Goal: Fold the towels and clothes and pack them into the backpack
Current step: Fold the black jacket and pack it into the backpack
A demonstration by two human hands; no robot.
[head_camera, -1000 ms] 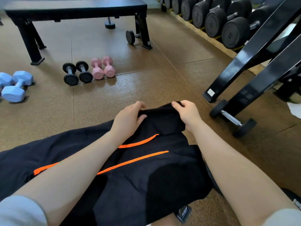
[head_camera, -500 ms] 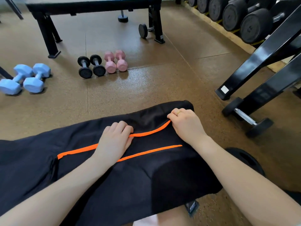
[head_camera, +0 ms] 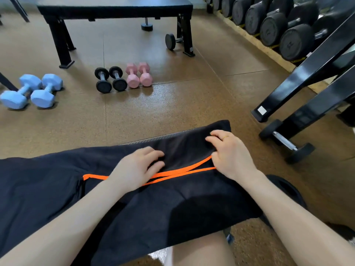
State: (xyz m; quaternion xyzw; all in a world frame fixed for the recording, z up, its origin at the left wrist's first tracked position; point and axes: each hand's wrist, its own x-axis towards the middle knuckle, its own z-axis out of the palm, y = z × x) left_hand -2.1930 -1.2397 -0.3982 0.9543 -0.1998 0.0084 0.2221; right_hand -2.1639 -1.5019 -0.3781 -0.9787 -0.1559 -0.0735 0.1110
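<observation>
Head view, seated in a gym. I have a black garment with orange piping point(head_camera: 134, 192) spread across my lap; its far edge lies folded over towards me, so the two orange stripes point(head_camera: 184, 170) run close together and cross near my left hand. The garment's left portion trails away to the frame edge, unfolded.

My left hand point(head_camera: 137, 167) rests on the fabric over the stripes, fingers loosely extended and spread, pressing rather than gripping. My right hand point(head_camera: 230, 154) sits at the folded corner, thumb and fingers curled onto the cloth; it appears to pinch the fold, though the contact under the palm is hidden. A ring shows on one finger.

No backpack is identifiable here; a dark rounded object point(head_camera: 286, 189) lies on the floor beside my right forearm, and I cannot tell what it is.

Around me: a black bench point(head_camera: 115, 6), light-blue dumbbells point(head_camera: 30, 91), small black dumbbells point(head_camera: 110, 79), pink dumbbells point(head_camera: 139, 74), a rack of large dumbbells point(head_camera: 278, 25).

Risks, as I judge them: the fabric looks thin and slippery, so lifting either hand may let the fold spring open; the unsupported left portion could drag the piece off my lap; uneven stripes suggest a skewed fold.
</observation>
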